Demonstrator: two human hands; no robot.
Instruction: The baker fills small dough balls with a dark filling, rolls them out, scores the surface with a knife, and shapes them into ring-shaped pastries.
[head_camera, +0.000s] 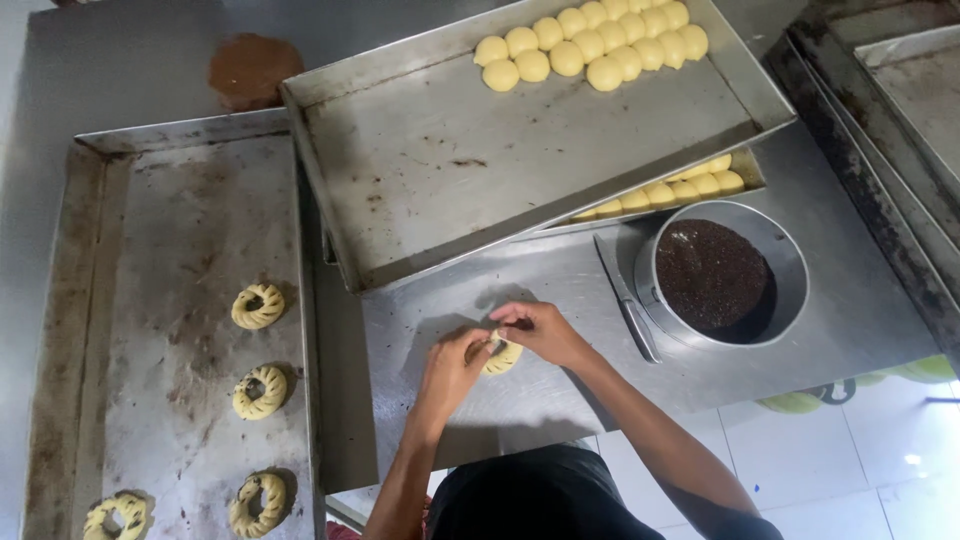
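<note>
Dough piece: a pale yellow dough piece (503, 356) sits at lower centre of the frame, on the steel counter (560, 290), pinched between both hands.
Left hand: the left hand (455, 362) comes up from the bottom edge and closes its fingertips on the left side of the dough piece.
Right hand: the right hand (540, 328) curls over the dough piece from the upper right, fingers bent and gripping its top; the forearm runs off toward the lower right.
Knife: a metal knife (628, 300) lies on the counter just right of the right hand, its blade running up and to the left.
Round pan: a round metal pan (790, 262), right of centre, holds dark brown sprinkles (712, 275); the knife lies against its left wall.
Upper tray: a large metal tray (430, 160) fills the upper centre, tilted, with rows of smooth dough balls (590, 45) in its top right corner.
Tray beneath: a second tray's edge (660, 195) shows under it, carrying more yellow balls.
Left tray: a stained baking tray (150, 250) along the left side bears four twisted dough rings (258, 305), in a column toward the lower left.
Brown patch: a brown round patch (252, 68) lies at upper left.
Stacked trays: dark stacked trays (900, 100) stand at upper right.
</note>
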